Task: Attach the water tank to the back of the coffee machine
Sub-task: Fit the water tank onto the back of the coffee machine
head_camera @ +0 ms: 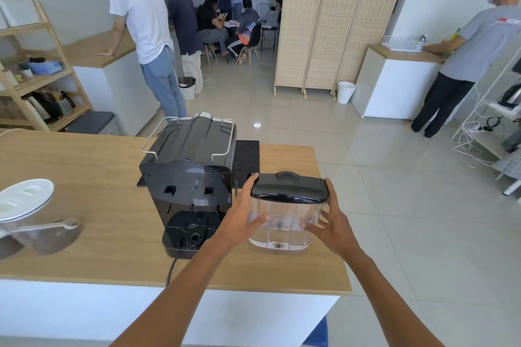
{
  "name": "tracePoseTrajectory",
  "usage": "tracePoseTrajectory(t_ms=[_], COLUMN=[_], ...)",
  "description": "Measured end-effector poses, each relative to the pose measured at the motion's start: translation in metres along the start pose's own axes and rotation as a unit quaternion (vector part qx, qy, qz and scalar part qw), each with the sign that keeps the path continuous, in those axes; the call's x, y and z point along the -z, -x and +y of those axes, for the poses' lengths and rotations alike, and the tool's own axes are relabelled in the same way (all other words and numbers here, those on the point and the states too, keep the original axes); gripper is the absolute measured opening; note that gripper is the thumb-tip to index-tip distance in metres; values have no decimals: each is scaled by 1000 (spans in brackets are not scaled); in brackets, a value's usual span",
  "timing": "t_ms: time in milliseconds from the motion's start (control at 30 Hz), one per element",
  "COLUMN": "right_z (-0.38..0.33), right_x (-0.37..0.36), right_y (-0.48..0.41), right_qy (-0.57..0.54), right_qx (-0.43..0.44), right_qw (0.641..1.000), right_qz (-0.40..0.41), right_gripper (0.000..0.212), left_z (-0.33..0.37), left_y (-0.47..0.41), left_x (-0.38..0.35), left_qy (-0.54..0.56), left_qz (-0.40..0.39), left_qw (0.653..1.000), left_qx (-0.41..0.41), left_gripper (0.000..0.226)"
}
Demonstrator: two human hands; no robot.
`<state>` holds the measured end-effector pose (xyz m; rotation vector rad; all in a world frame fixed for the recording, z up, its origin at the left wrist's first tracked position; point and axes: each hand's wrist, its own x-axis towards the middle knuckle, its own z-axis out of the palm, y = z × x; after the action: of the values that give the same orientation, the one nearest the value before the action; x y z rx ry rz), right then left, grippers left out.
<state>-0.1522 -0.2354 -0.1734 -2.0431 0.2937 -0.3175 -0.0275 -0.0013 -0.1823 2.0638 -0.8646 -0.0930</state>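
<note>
Tank in hand, not yet docked

Right then, I had the tank [289, 214] gripped from both sides, held upright with its dark lid on top. My left hand [243, 214] was wrapped on its left wall, thumb across the clear front and fingers up at the lid edge; my right hand [329, 221] clasped the right wall the same way. The tank sat just right of the machine [189, 177], near the right end of the worktop [84, 166], and I could not tell whether its base was resting on the wood or just above it.

The machine had its back turned towards me, with the round black socket low down and two slots higher up, all bare. So I judged the step in hand to be the carry, with the docking not begun.

The next move, as I read it, called for shifting the tank leftward until it stood square behind the machine, then lowering it straight so the valve under its base met the socket. A tilt there could leave it seated crooked.
</note>
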Motion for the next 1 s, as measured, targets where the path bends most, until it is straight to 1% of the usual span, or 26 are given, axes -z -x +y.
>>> tracePoseTrajectory(t_ms=[200, 333, 467, 600, 767, 933, 1000], right_z=[3, 0, -4, -9, -21, -42, -50], right_x=[5, 4, 5, 13, 22, 21, 18], right_y=[-6, -2, 5, 10, 19, 29, 32], right_qy=[-1, 0, -2, -4, -15, -9, -9], right_qx=[6, 6, 15, 35, 37, 48, 55], right_qw=[1000, 1000, 1000, 999, 999, 999, 998], right_qz=[7, 14, 23, 17, 21, 25, 26], right_gripper=[123, 123, 122, 121, 118, 119, 120], left_z=[1, 9, 12, 20, 30, 39, 40], left_y=[-2, 1, 5, 10, 19, 33, 40], left_x=[5, 5, 8, 11, 21, 39, 48], left_qy=[-10, 19, 25, 18, 23, -1, -4], left_qz=[5, 7, 6, 6, 8, 41, 48], left_qw=[1000, 1000, 999, 999, 1000, 999, 999], left_qx=[2, 11, 32, 28, 11, -19, -14], left_gripper=[101, 99, 100, 100, 101, 99, 99])
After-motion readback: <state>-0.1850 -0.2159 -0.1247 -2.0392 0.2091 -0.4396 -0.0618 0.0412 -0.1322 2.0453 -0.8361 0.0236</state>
